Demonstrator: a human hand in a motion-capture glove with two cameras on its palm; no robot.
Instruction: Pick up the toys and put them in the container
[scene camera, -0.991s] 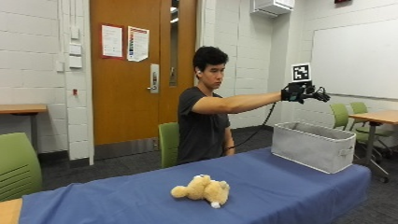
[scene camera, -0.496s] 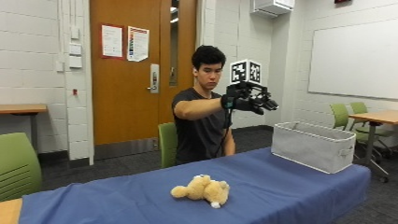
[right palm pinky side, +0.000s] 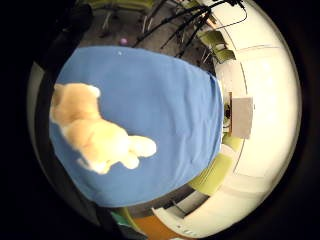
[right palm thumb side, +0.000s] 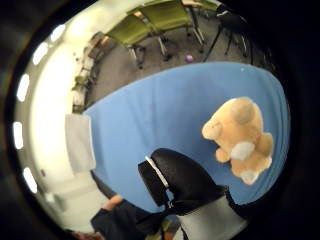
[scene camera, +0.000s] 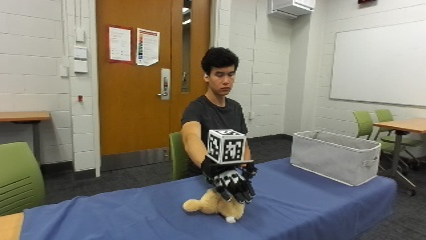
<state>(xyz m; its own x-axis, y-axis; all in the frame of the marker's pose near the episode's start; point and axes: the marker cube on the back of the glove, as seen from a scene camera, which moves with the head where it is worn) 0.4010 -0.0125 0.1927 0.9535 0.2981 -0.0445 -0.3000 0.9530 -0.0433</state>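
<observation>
Fingers of the gloved right hand (scene camera: 233, 184) point down and spread, relaxed and holding nothing, just above the teddy bear (scene camera: 212, 205). From the outside view the hand partly covers the toy, and whether the fingertips touch its fur cannot be told. In the thumb side palm view one black-gloved finger (right palm thumb side: 175, 177) shows over the blue cloth, with the teddy bear (right palm thumb side: 241, 136) lying beside it and apart from it. The little finger side palm view shows the same tan bear (right palm pinky side: 95, 132) lying on the cloth near one edge of the counter (right palm pinky side: 165, 100).

The bear lies on its side on the blue-covered counter (scene camera: 313, 210), roughly in the middle of its length, nearer the front edge. The grey fabric container (scene camera: 334, 156) stands on the same counter at the far end, well apart from the bear and the hand, its open top facing up. The person sits behind the counter, arm stretched forward and down.
</observation>
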